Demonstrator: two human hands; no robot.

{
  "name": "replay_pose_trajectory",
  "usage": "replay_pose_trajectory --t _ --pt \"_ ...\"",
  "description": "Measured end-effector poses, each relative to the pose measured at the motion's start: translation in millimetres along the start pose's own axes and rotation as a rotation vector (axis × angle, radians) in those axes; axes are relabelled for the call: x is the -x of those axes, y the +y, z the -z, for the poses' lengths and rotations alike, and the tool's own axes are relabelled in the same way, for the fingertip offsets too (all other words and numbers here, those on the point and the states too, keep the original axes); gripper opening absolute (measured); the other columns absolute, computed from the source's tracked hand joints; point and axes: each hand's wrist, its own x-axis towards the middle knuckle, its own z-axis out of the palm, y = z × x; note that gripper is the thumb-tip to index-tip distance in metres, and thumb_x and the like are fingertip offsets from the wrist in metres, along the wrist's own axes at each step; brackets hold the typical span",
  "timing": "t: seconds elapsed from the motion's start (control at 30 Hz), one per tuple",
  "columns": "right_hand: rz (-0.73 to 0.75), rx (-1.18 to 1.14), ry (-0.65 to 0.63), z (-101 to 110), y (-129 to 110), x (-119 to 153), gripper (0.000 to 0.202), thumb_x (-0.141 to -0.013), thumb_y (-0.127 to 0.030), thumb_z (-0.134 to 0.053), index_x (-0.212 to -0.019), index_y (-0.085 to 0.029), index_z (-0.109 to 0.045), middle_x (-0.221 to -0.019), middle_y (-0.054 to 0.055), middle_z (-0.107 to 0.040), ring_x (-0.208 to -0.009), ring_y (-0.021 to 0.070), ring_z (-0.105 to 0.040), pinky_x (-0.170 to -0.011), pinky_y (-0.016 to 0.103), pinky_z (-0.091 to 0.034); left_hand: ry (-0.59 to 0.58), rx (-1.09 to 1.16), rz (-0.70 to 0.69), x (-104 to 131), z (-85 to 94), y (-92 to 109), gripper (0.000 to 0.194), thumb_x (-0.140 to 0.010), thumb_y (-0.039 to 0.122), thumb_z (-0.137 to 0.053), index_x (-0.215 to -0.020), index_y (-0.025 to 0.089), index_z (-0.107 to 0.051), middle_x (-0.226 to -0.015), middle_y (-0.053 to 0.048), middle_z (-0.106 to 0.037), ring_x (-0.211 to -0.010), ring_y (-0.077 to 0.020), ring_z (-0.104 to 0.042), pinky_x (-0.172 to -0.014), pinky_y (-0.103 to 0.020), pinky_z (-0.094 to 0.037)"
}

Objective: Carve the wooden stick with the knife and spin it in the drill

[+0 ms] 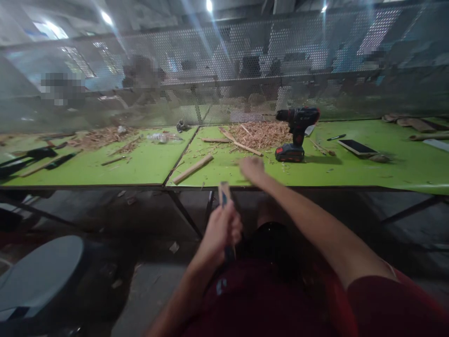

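Wooden strip (223, 191), pale with a dark blue patch, stands nearly upright at the near side of the scene, in front of the person's body and just short of the counter (351, 175). The left hand (224, 224) is closed round it, fingers wrapped, with the upper end poking out above the fist. To the near left is a round stool (44, 274) with a grey seat. The right hand (251, 169), a little farther off, is over the counter's near edge; it is blurred, so I cannot tell how far its fingers are open or whether it has hold of anything.

On the green counter, left of the right hand, a wooden rod (192, 169) lies at a slant beside the seam. To the right, a cordless drill (297, 133) stands upright on its battery, its bit pointing left. Farther right lie a black pen (336, 137) and a smartphone (358, 147). Behind the drill's left side is a heap of wood shavings (259, 134), and a clear plastic bottle (164, 137) lies left of the seam. A perforated metal screen (224, 61) rises along the far edge.
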Motion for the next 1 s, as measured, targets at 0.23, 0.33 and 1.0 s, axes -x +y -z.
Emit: replay_pose_trajectory --t 0.23,0.33,1.0 --pt "-0.142 -0.004 0.081 16 41 13 0.045 -0.100 -0.032 -0.039 -0.112 -0.003 -0.072 -0.102 0.024 -0.071 -0.097 0.0252 -0.067 -0.081 0.030 -0.043 -0.063 -0.019 0.018 3 5.2 -3 0.052 -0.077 0.060 -0.071 -0.074 0.021 -0.036 -0.053 0.012 -0.027 -0.040 -0.0013 -0.016 -0.035 -0.012 -0.011" --pt "-0.036 -0.013 0.029 10 22 51 0.045 -0.099 -0.040 -0.039 -0.105 -0.016 -0.077 -0.095 0.017 -0.074 -0.084 0.0241 -0.068 -0.074 0.031 -0.047 -0.080 -0.029 0.010 -7 4.3 -3 0.053 -0.076 0.061 -0.071 -0.075 0.021 -0.036 -0.054 0.011 -0.029 -0.040 -0.0010 -0.018 -0.035 -0.012 -0.012" --pt "0.042 0.083 0.151 -5 -2 85 0.050 -0.103 -0.030 -0.033 -0.086 -0.011 -0.078 -0.071 0.017 -0.072 -0.073 0.0233 -0.071 -0.062 0.027 -0.046 -0.033 -0.111 -0.005 -16 -6.1 -10 0.053 -0.075 0.060 -0.072 -0.072 0.021 -0.036 -0.052 0.011 -0.031 -0.038 -0.0003 -0.020 -0.035 -0.012 -0.012"
